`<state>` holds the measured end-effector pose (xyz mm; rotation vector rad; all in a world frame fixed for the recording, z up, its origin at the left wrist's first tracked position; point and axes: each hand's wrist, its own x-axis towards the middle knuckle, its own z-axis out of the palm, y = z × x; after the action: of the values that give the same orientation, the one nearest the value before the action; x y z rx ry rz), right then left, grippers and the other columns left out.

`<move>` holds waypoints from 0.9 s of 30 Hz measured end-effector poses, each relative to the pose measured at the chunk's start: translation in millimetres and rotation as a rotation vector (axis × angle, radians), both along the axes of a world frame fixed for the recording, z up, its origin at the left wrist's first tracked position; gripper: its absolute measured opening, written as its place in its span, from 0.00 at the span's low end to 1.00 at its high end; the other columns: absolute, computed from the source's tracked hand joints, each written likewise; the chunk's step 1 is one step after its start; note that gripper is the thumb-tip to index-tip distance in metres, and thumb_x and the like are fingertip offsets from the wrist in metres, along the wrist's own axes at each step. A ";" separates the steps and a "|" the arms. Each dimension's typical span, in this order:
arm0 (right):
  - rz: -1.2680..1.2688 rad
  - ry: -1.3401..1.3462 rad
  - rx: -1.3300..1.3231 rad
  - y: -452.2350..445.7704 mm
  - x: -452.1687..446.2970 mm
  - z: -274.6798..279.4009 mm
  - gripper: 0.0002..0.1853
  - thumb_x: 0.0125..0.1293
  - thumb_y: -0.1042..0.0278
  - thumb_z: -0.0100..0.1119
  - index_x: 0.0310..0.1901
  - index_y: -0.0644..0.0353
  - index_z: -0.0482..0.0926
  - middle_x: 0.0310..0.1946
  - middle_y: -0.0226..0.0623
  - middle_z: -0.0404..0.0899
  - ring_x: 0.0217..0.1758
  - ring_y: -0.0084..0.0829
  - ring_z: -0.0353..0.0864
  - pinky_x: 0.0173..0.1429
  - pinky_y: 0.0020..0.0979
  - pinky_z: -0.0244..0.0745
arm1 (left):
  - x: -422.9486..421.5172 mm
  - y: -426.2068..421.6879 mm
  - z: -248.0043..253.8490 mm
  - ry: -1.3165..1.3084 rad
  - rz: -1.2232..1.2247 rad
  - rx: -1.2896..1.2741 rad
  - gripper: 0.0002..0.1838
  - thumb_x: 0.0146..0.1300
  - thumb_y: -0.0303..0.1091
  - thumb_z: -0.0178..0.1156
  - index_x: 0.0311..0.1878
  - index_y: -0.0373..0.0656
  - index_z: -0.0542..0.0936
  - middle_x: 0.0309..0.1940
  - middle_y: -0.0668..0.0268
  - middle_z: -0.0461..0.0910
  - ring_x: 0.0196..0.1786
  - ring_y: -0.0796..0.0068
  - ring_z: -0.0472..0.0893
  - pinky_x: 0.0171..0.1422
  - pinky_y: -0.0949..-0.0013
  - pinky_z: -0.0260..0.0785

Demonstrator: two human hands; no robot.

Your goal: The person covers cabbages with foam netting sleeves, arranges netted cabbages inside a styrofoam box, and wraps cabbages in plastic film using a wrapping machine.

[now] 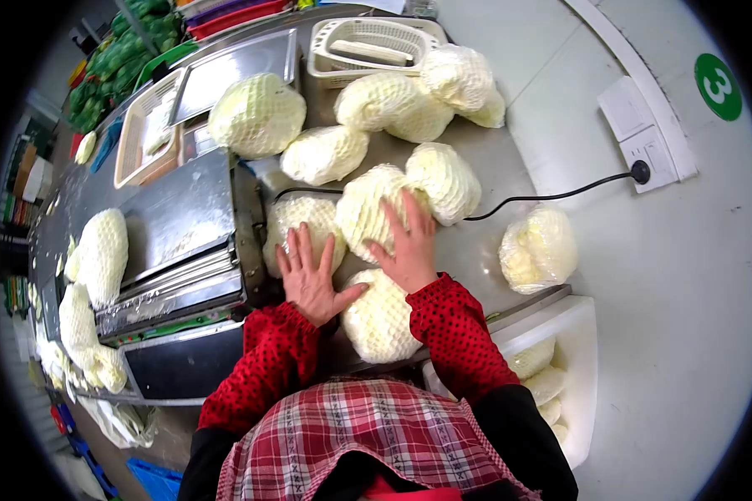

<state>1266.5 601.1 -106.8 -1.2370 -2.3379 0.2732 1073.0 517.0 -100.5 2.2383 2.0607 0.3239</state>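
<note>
My left hand (311, 280) has its fingers spread, their tips on a round, pale bundle (299, 219) in white foam netting and clear film, which looks like a wrapped cabbage. Fingers apart, my right hand (409, 250) rests on a second wrapped bundle (366, 200). Between my wrists, close to my apron, lies another wrapped bundle (378, 321). One more netted bundle (444, 184) touches the far side of the one under my right hand. Neither hand is closed round anything. What the netting covers is partly hidden.
A metal wrapping machine (175, 217) stands at left, netted bundles beyond it. Farther back are more bundles (376, 102) and a white basket (376, 42). A black cable (551, 198) runs to a wall socket. A white bin (581, 376) at right holds several bundles.
</note>
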 end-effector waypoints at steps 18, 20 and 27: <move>-0.743 -0.247 0.343 -5.7 165.6 33.1 0.31 0.54 0.51 0.68 0.56 0.62 0.76 0.66 0.53 0.64 0.70 0.52 0.60 0.72 0.55 0.51 | 2.3 -1.7 -5.9 0.015 -0.010 0.051 0.49 0.54 0.70 0.58 0.71 0.42 0.64 0.74 0.37 0.42 0.76 0.33 0.42 0.74 0.32 0.35; -0.668 -0.394 0.220 -11.0 158.6 36.1 0.33 0.54 0.47 0.66 0.57 0.62 0.76 0.68 0.53 0.61 0.73 0.52 0.54 0.73 0.57 0.44 | 1.9 -1.0 -3.7 0.003 -0.011 0.058 0.49 0.53 0.69 0.59 0.70 0.42 0.65 0.74 0.37 0.43 0.76 0.33 0.43 0.74 0.31 0.36; -0.420 -0.323 0.151 -11.3 111.3 21.3 0.31 0.56 0.47 0.65 0.56 0.59 0.77 0.67 0.52 0.62 0.75 0.52 0.50 0.75 0.57 0.39 | 0.4 70.4 38.5 -0.049 -0.004 0.284 0.47 0.55 0.65 0.61 0.68 0.38 0.65 0.72 0.44 0.55 0.74 0.43 0.54 0.73 0.37 0.45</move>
<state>1377.8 589.8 -85.5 -1.7540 -2.2245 -0.2571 1073.5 587.4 -62.0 2.3574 2.0992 0.7053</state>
